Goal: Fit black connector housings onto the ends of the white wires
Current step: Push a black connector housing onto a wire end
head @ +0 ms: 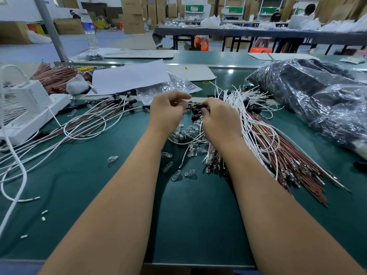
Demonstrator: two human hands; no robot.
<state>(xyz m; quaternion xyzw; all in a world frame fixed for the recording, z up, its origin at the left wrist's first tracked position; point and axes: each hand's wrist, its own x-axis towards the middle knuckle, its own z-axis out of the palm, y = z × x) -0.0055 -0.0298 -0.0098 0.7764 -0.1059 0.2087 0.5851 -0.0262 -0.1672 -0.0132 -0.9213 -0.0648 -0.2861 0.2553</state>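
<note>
Above the green table my left hand [168,108] pinches the end of a white wire [190,103] between thumb and fingertips. Facing it, my right hand [218,114] grips a black connector housing [198,106] at the wire's tip; the two hands almost touch. The wire trails down under my right palm. A bundle of white wires [240,108] fans out just right of my right hand, some with black housings on their far ends. Loose black housings [195,117] lie under the hands.
Several small clear glass bulbs [184,133] are scattered below the hands. Brown wires with metal terminals [288,161] lie at right, finished wire assemblies [111,114] at left. A plastic bag of black parts [309,96] sits far right, a white power strip [33,114] far left.
</note>
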